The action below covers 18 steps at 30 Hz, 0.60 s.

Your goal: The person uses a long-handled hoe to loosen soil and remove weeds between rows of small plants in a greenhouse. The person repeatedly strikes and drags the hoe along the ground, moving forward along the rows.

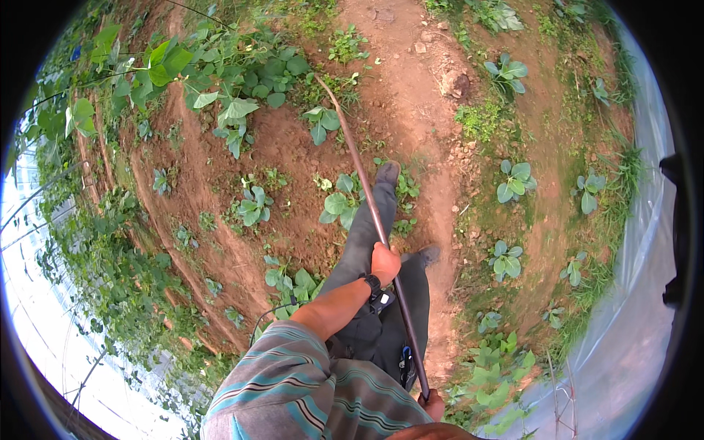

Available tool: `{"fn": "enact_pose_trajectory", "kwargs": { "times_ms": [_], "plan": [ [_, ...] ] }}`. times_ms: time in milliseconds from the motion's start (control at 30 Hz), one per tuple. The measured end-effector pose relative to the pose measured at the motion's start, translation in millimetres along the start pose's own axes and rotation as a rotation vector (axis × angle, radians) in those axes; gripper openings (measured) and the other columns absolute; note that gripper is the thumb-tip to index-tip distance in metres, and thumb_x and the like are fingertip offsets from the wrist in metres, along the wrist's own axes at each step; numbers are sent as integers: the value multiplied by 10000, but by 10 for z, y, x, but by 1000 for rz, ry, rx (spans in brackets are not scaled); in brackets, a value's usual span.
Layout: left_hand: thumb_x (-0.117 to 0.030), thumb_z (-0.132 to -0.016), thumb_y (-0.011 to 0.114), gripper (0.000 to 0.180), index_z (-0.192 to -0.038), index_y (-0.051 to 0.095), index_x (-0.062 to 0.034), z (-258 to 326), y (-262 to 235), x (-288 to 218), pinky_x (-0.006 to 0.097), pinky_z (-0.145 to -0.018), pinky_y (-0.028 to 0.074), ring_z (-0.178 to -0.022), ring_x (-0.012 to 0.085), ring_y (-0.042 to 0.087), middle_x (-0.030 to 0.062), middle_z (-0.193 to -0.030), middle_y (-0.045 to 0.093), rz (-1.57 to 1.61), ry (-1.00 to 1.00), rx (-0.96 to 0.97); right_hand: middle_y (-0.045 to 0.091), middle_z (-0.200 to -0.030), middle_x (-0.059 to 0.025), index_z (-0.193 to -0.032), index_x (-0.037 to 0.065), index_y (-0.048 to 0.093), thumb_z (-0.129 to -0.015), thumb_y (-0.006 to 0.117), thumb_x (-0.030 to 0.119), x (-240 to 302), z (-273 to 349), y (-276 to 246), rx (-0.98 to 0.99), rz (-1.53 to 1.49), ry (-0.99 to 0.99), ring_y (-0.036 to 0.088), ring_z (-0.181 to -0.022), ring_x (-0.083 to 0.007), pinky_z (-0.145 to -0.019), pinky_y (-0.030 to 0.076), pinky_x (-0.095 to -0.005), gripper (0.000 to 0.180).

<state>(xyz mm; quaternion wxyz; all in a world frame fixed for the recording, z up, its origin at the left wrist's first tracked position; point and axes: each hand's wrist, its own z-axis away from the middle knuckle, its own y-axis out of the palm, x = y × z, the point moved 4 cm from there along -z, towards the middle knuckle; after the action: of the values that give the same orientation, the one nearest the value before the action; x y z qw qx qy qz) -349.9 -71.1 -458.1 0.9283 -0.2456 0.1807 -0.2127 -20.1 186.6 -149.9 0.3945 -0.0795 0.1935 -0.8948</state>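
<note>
A long brown pole slants from beside my right hip out to the soil ahead. Its far end bends slightly left among low weeds, and no blade can be made out there. My left hand, with a dark watch on the wrist, is wrapped round the pole near its middle, in front of my legs. Close to my body, my right hand grips the near end; the sleeve and my torso partly hide it. Broad-leaved seedlings stand left of the pole, and another small leafy plant grows near its far end.
My boots are on a bare dirt path. Rows of young plants grow on the right, before a plastic sheet wall. Climbing vines fill the left. A stone or clod lies up the path.
</note>
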Motion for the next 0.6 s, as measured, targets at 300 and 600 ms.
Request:
{"fn": "enact_pose_trajectory", "kwargs": {
  "times_ms": [300, 600],
  "plan": [
    [-224, -991, 670, 354, -1067, 581, 111, -1551, -408, -802, 517, -838, 567, -951, 493, 714, 326, -963, 706, 100, 177, -102, 701, -801, -218, -973, 64, 621, -919, 749, 238, 1067, -1325, -26, -77, -81, -297, 689, -757, -467, -695, 560, -547, 223],
    [-264, -1012, 648, 384, -1066, 558, 105, -576, 87, 699, 487, -751, 584, -860, 423, 749, 282, -905, 729, 120, -202, -46, 695, -751, -168, -923, 98, 621, -843, 788, 205, 37, -706, -441, -23, 232, -228, 694, -655, -402, -609, 568, -519, 214]
  ]
}}
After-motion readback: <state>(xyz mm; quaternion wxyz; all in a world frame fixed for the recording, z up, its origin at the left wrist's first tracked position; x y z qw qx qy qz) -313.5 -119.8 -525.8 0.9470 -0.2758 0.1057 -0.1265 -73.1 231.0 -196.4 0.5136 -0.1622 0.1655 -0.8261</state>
